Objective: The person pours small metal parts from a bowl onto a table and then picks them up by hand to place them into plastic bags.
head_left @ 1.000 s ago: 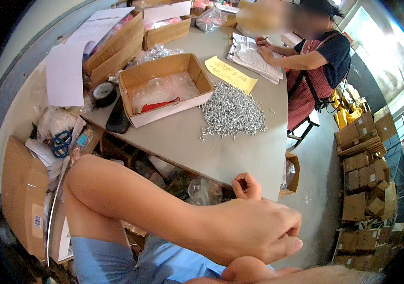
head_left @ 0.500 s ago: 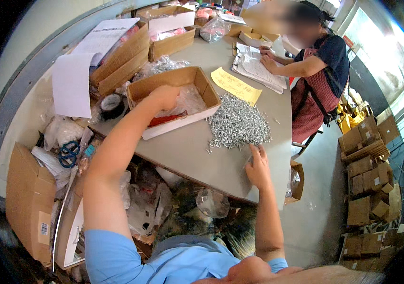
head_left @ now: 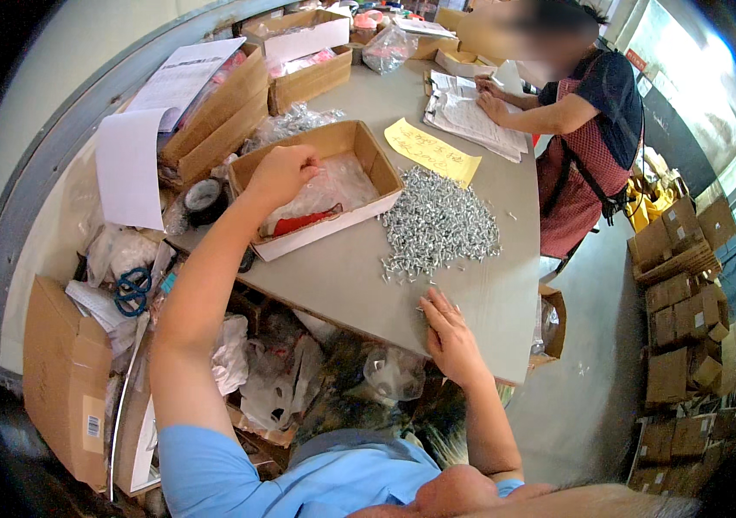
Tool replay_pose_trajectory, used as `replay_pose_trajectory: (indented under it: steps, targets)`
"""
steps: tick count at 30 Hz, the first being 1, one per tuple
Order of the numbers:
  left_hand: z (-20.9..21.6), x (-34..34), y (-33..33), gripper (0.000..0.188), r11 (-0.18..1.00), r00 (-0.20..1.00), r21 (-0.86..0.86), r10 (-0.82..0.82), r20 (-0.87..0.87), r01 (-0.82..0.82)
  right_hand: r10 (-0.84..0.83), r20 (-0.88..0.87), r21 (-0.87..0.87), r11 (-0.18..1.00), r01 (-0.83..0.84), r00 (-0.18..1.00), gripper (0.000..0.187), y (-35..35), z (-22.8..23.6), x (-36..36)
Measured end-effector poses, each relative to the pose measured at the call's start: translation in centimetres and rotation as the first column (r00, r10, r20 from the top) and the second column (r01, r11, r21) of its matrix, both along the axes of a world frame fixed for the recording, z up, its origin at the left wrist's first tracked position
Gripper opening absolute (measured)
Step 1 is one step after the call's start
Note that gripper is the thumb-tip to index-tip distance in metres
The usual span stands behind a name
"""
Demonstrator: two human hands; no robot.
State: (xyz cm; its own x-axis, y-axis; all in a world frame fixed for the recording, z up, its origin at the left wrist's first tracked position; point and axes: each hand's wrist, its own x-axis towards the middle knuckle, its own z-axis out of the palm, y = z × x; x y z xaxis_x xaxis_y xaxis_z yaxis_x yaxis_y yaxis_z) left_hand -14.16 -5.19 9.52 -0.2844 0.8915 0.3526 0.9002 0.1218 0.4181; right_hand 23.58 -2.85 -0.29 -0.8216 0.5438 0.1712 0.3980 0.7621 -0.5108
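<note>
My left hand (head_left: 283, 175) is over the shallow cardboard box (head_left: 342, 217), its fingers pinched together; whatever they may hold is too small or hidden to make out. Inside the box lie clear plastic bags (head_left: 352, 183) and a red-handled tool (head_left: 303, 222) whose kind I cannot tell. My right hand (head_left: 454, 338) rests on the tabletop near its front edge, fingers stretched out and lying flat, with a loose screw or two by the fingertips. Beyond it spreads a heap of small silvery screws (head_left: 439, 226), touching a yellow handwritten paper (head_left: 432, 154).
Across the grey table (head_left: 359, 97), a co-worker (head_left: 588, 129) in a checked apron bends over a clipboard of papers (head_left: 476, 116). Cartons (head_left: 221, 116), a black tape roll (head_left: 205, 197) and blue-handled scissors (head_left: 132, 292) crowd the left side. Stacked boxes (head_left: 683, 319) stand at right.
My right hand has drawn back from the screw heap toward the table's front edge and left. My left hand has shifted slightly up and left over the box.
</note>
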Motion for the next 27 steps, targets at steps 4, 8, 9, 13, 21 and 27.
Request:
replay_pose_trajectory:
  steps: [4, 8, 9, 13, 21, 27]
  targets:
    - [0.2, 1.0, -1.0, 0.018, 0.988, 0.999, 0.147, -0.046, 0.0, 0.046, -0.19, -0.163, -0.136, 0.976, 0.169, 0.968, 0.058, -0.7, 0.2, 1.0]
    - [0.3, 3.6, -2.2, 0.017, 0.949, 0.974, 0.296, -0.163, 0.158, 0.111, -0.259, -0.131, -0.031, 0.966, 0.257, 0.957, 0.061, 0.6, -0.1, 0.1]
    - [0.1, 4.6, -2.8, 0.018, 0.919, 0.945, 0.372, -0.228, 0.235, 0.129, -0.258, -0.12, -0.021, 0.966, 0.257, 0.959, 0.061, 0.8, 0.0, -0.3]
    - [0.5, 10.9, -7.6, 0.018, 0.974, 0.812, 0.121, -0.228, 0.538, 0.194, -0.172, -0.126, -0.062, 0.984, 0.165, 0.977, 0.05, 1.2, 0.3, -1.2]
    - [-7.9, 15.5, -14.9, 0.024, 0.968, 0.291, 0.16, -0.212, 0.933, 0.191, -0.204, -0.211, -0.277, 0.95, 0.141, 0.956, 0.042, 0.9, 0.6, 0.8]
    - [-16.6, 18.3, -18.5, 0.021, 0.952, 0.06, 0.001, -0.021, 0.998, 0.306, -0.253, -0.183, -0.316, 0.93, 0.187, 0.95, 0.04, 0.7, 1.1, 0.3]
